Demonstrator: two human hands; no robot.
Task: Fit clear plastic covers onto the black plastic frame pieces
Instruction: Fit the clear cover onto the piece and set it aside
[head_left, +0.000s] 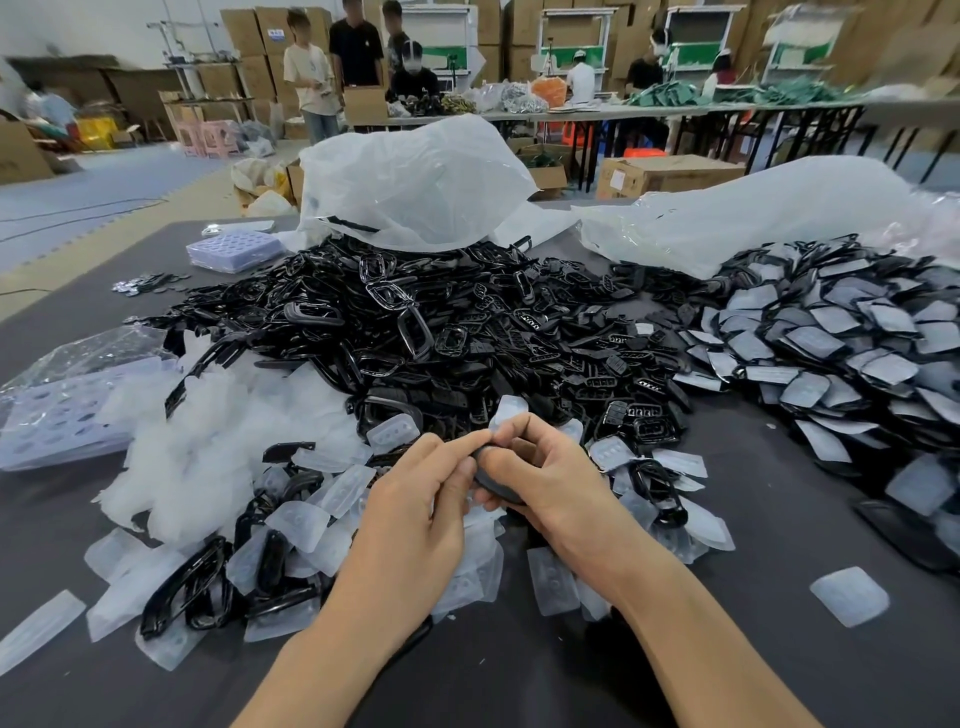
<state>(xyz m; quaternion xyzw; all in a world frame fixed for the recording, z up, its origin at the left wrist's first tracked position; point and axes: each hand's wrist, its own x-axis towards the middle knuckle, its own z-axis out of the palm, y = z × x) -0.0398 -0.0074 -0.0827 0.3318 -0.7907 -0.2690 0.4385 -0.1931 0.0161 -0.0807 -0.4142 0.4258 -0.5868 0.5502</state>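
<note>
Dark tabletop (727, 649), heaped with black frames (415, 322); my left hand (415, 499) and right hand (550, 467) together pinch one frame piece (492, 480).

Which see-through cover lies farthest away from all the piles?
The clear rounded plastic cover at the right, alone on the dark grey table; others sit in or beside heaps.

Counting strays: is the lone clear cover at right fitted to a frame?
Unfitted: the clear cover lies bare on the table, no black rim around it.
</note>
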